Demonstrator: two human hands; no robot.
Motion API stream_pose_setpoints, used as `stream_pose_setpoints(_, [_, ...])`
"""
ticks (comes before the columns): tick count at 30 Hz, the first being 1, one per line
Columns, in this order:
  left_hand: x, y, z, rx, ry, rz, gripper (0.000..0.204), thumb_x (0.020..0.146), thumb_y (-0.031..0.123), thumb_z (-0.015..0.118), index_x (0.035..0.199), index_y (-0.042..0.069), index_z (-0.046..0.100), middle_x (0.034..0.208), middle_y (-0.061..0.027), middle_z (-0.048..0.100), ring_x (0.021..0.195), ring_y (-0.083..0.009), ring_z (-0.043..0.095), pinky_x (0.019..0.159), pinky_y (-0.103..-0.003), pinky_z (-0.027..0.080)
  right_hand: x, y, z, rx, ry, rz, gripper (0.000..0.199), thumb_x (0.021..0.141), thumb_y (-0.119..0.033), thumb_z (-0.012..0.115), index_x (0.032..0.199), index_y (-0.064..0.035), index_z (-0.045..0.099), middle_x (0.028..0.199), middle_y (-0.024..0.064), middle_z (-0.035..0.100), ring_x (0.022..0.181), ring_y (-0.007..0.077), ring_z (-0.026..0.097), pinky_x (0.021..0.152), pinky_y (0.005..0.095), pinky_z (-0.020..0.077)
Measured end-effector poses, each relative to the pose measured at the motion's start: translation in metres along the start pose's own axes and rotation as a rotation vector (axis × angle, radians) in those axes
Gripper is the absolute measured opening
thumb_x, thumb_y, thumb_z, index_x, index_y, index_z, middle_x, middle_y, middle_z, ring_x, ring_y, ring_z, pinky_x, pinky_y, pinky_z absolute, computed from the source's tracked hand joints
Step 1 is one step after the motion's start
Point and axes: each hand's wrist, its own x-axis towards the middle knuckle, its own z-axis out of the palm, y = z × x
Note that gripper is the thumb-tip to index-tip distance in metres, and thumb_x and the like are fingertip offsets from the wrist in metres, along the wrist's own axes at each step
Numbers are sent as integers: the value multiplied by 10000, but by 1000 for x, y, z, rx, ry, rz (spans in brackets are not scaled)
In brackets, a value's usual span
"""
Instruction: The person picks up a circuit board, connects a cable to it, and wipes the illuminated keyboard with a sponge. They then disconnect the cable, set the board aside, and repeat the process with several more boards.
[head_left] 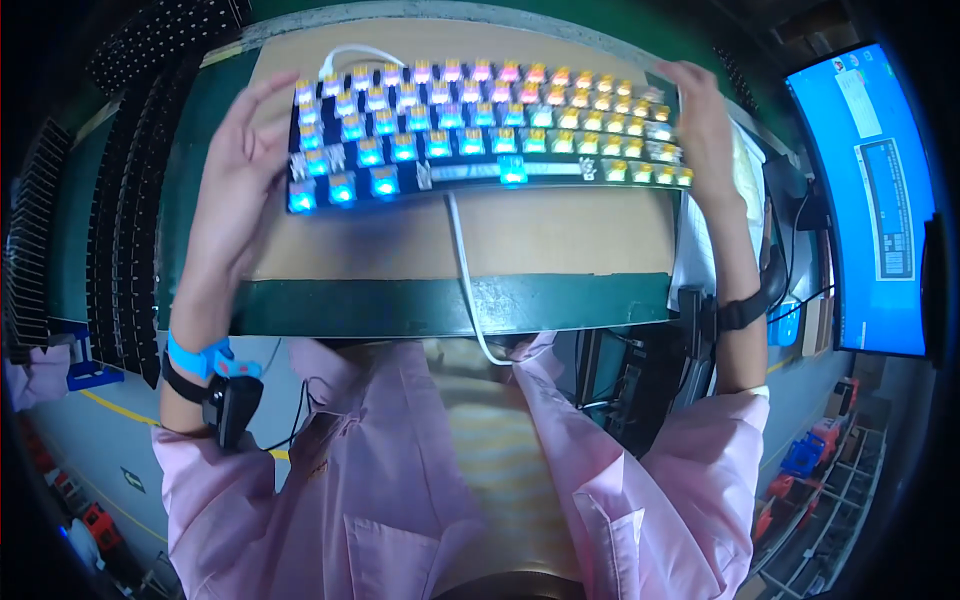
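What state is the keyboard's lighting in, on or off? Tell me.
On. The keyboard, held at its ends by the left hand and right hand, glows blue through pink to yellow across its switches.

The person wears a pale pink work coat with a collar, open at the front over a top with pale yellow and white stripes. The sleeves are pushed up to the elbows. The left wrist carries a bright blue band beside a black strap with a small black device; the right forearm has a black strap.
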Motion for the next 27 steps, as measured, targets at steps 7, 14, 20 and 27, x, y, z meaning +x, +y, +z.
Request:
stream_pose_setpoints(7, [-39, 6, 15, -483, -51, -410, 660, 768, -93, 474, 1344, 9, 167, 1123, -164, 490, 1066, -199, 502, 851, -279, 467, -13, -5, 11, -162, -314, 64, 561, 728, 47, 555, 1243, -108, 394, 1081, 155, 474, 1036, 315, 460, 856, 365, 404])
stream_pose_setpoints(14, [-47, -2, 17, -330, -168, -187, 876, 660, -170, 538, 1372, 40, 73, 1225, -191, 411, 1102, -220, 480, 877, -296, 455, -7, -88, -34, 159, -181, 160, 520, 694, 41, 595, 1185, -80, 471, 1023, 149, 511, 951, 303, 504, 818, 377, 409])
stream_pose_setpoints(20, [-45, 1, 22, -364, -160, -230, 930, 632, -155, 555, 1380, 54, 44, 1267, -192, 371, 1171, -239, 418, 942, -316, 396, -20, -140, -36, 283, -364, 122, 398, 705, -11, 601, 1096, -50, 539, 896, 131, 507, 832, 285, 503, 748, 368, 413])
stream_pose_setpoints(27, [-47, -6, 19, -382, -197, -223, 902, 675, 19, 598, 1383, 39, 40, 1357, -199, 271, 1229, -252, 348, 958, -313, 363, -30, -104, -49, 180, -259, 160, 336, 713, -43, 599, 1048, -34, 571, 868, 132, 499, 840, 288, 506, 742, 351, 413])
